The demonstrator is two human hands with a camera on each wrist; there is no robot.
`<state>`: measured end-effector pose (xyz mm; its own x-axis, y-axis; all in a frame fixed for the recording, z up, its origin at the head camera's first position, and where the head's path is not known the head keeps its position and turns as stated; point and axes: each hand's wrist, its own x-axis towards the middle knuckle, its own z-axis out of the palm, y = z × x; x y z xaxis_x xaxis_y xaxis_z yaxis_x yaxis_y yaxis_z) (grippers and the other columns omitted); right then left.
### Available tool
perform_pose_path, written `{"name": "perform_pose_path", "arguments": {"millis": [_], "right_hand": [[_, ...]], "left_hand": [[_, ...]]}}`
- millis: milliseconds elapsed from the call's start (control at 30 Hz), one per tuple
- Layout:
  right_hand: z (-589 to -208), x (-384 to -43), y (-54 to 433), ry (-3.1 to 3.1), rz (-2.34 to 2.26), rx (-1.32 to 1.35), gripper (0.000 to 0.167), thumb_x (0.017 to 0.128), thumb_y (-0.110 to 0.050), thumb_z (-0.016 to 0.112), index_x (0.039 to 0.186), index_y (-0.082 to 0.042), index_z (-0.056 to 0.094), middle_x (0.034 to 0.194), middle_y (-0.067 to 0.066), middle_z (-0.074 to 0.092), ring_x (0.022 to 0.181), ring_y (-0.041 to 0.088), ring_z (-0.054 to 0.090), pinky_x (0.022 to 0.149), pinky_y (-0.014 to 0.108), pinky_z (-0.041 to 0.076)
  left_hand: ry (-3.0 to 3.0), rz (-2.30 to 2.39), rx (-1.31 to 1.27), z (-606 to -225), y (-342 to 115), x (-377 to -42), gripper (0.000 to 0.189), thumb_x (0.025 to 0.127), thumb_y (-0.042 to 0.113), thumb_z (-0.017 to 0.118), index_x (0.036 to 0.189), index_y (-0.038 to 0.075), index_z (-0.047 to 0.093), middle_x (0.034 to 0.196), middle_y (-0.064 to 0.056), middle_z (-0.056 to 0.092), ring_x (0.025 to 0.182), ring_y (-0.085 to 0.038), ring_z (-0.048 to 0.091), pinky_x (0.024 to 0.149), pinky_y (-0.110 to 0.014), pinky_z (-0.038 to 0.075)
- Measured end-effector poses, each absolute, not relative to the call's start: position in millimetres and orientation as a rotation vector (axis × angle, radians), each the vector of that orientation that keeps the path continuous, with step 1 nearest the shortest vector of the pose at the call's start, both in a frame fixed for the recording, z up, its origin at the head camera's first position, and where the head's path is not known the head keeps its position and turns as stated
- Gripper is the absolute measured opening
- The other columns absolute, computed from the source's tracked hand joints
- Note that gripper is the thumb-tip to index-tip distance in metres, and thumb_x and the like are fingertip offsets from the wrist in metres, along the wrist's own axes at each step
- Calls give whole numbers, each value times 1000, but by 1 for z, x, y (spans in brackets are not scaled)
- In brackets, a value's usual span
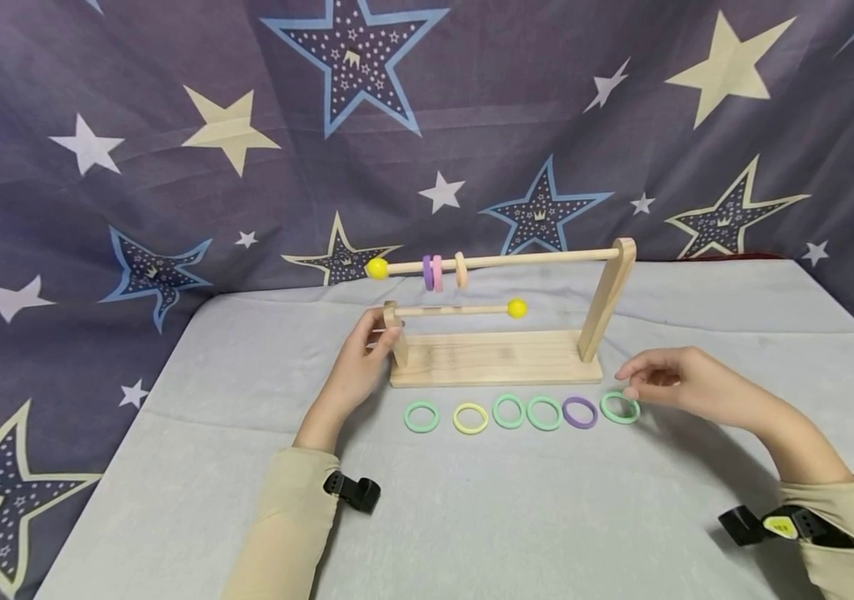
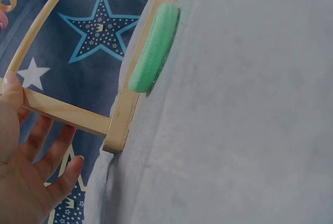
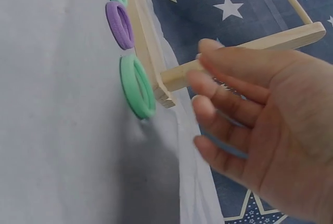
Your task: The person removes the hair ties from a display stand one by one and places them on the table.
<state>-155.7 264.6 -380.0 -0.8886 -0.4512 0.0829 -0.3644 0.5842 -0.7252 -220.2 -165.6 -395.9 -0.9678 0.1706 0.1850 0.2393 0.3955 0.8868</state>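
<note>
My left hand (image 1: 357, 367) holds the short post (image 1: 397, 337) of a wooden stand, thumb on one side and fingers on the other. Two horizontal dowels end in yellow balls; the upper dowel (image 1: 539, 258) carries a purple, a pink and a peach ring (image 1: 461, 271). The lower dowel (image 1: 456, 311) has no rings. Beside the stand's right end, my right hand (image 1: 685, 385) hovers with fingers loosely bent and nothing between them. Its fingertips are close over the rightmost green hair tie (image 1: 620, 407), which lies on the table.
Along the stand's wooden base (image 1: 501, 358) lies a row of hair ties: a purple one (image 1: 580, 412), a yellow one (image 1: 470, 418) and several green ones (image 1: 422, 417). A star-patterned cloth (image 1: 397, 167) hangs behind the grey-covered table (image 1: 471, 517).
</note>
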Motion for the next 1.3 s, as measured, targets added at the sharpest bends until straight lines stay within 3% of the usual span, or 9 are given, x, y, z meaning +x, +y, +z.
{"name": "perform_pose_path", "arguments": {"millis": [433, 700, 833, 1133, 1300], "right_hand": [[-377, -160, 260, 2918, -1345, -668, 21, 91, -5, 70, 112, -5, 71, 97, 1, 72, 84, 4, 63, 76, 14, 46], [-365, -164, 256, 2991, -1380, -442, 20, 93, -14, 72, 113, -10, 72, 103, -6, 72, 84, 4, 62, 74, 16, 46], [-356, -172, 255, 3013, -1431, -461, 23, 93, -14, 71, 115, -8, 70, 102, -7, 71, 86, 2, 61, 75, 15, 45], [-348, -187, 247, 2998, -1484, -441, 33, 94, -18, 71, 123, -4, 65, 110, 3, 67, 91, 0, 59, 78, 14, 44], [-349, -191, 236, 2979, -1556, -346, 35, 93, -21, 72, 123, -5, 64, 108, -7, 66, 93, 0, 59, 78, 15, 45]], "left_hand": [[-2582, -1631, -384, -394, -165, -220, 33, 105, 27, 51, 130, 5, 52, 124, -17, 57, 118, -32, 54, 97, -46, 42], [-2590, -1630, -374, -395, -165, -218, 32, 104, 25, 51, 129, 5, 53, 123, -17, 57, 117, -32, 55, 97, -46, 43], [-2577, -1631, -379, -396, -166, -219, 32, 104, 25, 51, 128, 4, 53, 122, -17, 57, 116, -32, 55, 97, -46, 43], [-2576, -1629, -377, -397, -167, -216, 33, 104, 25, 51, 129, 3, 52, 123, -18, 57, 117, -33, 55, 97, -48, 43], [-2578, -1617, -390, -397, -167, -219, 34, 104, 27, 50, 130, 4, 52, 124, -18, 57, 117, -33, 54, 98, -47, 42]]}}
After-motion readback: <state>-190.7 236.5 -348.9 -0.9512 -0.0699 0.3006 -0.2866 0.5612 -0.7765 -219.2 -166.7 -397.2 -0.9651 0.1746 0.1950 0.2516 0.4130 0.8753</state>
